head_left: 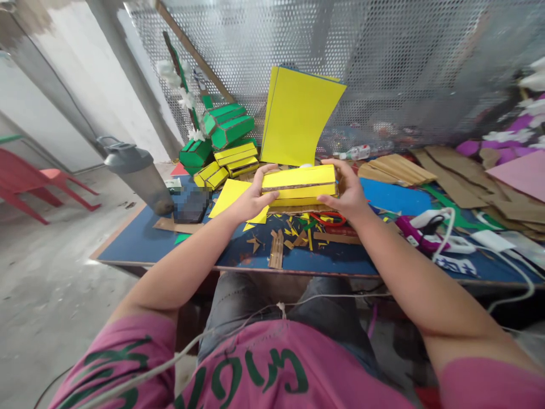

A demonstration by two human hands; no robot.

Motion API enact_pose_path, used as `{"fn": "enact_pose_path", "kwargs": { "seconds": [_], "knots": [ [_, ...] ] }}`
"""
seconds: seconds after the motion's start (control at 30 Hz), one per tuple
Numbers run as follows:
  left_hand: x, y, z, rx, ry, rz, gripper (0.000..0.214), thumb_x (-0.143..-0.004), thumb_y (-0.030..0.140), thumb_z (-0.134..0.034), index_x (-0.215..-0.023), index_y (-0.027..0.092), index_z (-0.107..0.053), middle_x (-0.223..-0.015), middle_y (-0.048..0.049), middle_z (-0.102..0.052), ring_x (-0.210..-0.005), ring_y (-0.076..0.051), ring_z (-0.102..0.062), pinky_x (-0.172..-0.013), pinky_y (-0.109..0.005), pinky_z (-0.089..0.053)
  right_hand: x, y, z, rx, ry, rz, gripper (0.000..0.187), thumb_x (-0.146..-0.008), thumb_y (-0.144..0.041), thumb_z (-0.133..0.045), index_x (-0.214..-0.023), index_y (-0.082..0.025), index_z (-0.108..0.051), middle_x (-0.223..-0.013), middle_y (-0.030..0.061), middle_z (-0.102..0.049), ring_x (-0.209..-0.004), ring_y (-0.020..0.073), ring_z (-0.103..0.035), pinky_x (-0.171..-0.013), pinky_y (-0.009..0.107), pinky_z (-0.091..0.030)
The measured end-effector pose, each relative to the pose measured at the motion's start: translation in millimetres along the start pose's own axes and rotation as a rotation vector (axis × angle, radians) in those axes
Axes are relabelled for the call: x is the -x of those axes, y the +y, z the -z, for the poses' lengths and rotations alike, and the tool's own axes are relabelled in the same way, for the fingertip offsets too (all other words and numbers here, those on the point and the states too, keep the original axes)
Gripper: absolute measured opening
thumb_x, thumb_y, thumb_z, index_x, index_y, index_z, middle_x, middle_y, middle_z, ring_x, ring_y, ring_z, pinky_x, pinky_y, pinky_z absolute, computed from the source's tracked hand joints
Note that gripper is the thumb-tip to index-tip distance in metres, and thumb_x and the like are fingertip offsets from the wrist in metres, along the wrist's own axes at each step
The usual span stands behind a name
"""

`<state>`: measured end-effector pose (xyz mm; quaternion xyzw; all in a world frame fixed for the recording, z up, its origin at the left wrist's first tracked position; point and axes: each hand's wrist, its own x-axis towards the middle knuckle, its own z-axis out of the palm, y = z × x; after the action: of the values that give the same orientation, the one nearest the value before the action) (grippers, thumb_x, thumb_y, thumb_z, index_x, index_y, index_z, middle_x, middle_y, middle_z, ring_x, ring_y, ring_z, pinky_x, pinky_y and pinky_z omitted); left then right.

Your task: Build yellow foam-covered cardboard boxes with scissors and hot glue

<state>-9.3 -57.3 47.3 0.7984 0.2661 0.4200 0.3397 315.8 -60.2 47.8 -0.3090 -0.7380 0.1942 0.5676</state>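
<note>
Between my two hands is a long many-sided cardboard box (300, 184) covered in yellow paper, with bare brown seams along its edges. My left hand (263, 190) is closed around its left end, thumb on the near side. At the right end my right hand (346, 190) grips it the same way. The box is lifted a little over the table, above yellow and brown paper scraps (298, 230). Just left of it lies a yellow sheet (227, 196). Large yellow sheets (302, 113) stand upright behind it, against the perforated metal panel.
Finished-looking green boxes (230, 125) and smaller yellow boxes (236, 159) sit back left. A grey shaker bottle (136, 173) and a dark phone (191, 204) stand and lie at left. Red-handled scissors (327, 218), a purple-and-white glue gun (430, 230) with cable, and cardboard strips (451, 176) lie rightward.
</note>
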Motion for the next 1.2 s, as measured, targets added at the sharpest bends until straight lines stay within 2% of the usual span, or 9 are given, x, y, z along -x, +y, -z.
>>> {"fn": "enact_pose_path", "kwargs": {
  "seconds": [0.2,0.37,0.63,0.97,1.2],
  "knots": [
    [-0.3,-0.3,1.2,0.006,-0.018,-0.012,0.079,-0.104,0.051,-0.069,-0.171,0.027,-0.034,-0.171,-0.0168,-0.053,-0.157,-0.041,-0.054,-0.14,-0.061,-0.041,-1.1,1.2,0.5,-0.008,0.0,-0.023,0.108,-0.059,-0.09,-0.101,-0.148,-0.039,-0.071,-0.145,0.0103,-0.075,-0.13,0.0431,-0.075,-0.103,0.059,-0.074],
    [1.4,3.0,-1.9,0.019,0.004,0.003,0.075,-0.106,0.054,-0.069,-0.168,0.029,-0.036,-0.169,-0.0155,-0.055,-0.154,-0.04,-0.057,-0.136,-0.061,-0.045,-2.2,-1.8,1.2,-0.008,0.013,-0.055,0.112,-0.053,-0.095,-0.1,-0.146,-0.04,-0.071,-0.139,0.0097,-0.076,-0.131,0.0446,-0.075,-0.105,0.061,-0.073],
    [1.3,2.3,-2.6,0.013,0.024,-0.004,0.073,-0.106,0.057,-0.069,-0.166,0.03,-0.037,-0.163,-0.0142,-0.057,-0.149,-0.038,-0.058,-0.135,-0.059,-0.046,-0.6,-5.5,0.5,0.031,0.008,-0.038,0.11,-0.056,-0.092,-0.101,-0.147,-0.038,-0.071,-0.145,0.0113,-0.075,-0.14,0.0478,-0.071,-0.107,0.063,-0.072],
    [0.3,-0.8,-0.8,-0.004,0.032,-0.045,0.069,-0.106,0.055,-0.068,-0.163,0.03,-0.038,-0.164,-0.0135,-0.057,-0.149,-0.036,-0.057,-0.135,-0.055,-0.044,-0.3,0.0,-0.9,0.004,-0.013,-0.027,0.108,-0.057,-0.088,-0.103,-0.148,-0.04,-0.07,-0.142,0.0093,-0.076,-0.128,0.0434,-0.076,-0.101,0.062,-0.075],
    [1.0,-2.6,0.2,0.025,0.0,-0.014,0.069,-0.106,0.053,-0.067,-0.164,0.031,-0.038,-0.163,-0.0136,-0.058,-0.142,-0.035,-0.062,-0.128,-0.054,-0.052,-0.9,3.6,2.6,0.033,0.006,-0.013,0.107,-0.058,-0.091,-0.1,-0.148,-0.041,-0.07,-0.141,0.0097,-0.075,-0.135,0.046,-0.074,-0.104,0.063,-0.073]
  ]
}}
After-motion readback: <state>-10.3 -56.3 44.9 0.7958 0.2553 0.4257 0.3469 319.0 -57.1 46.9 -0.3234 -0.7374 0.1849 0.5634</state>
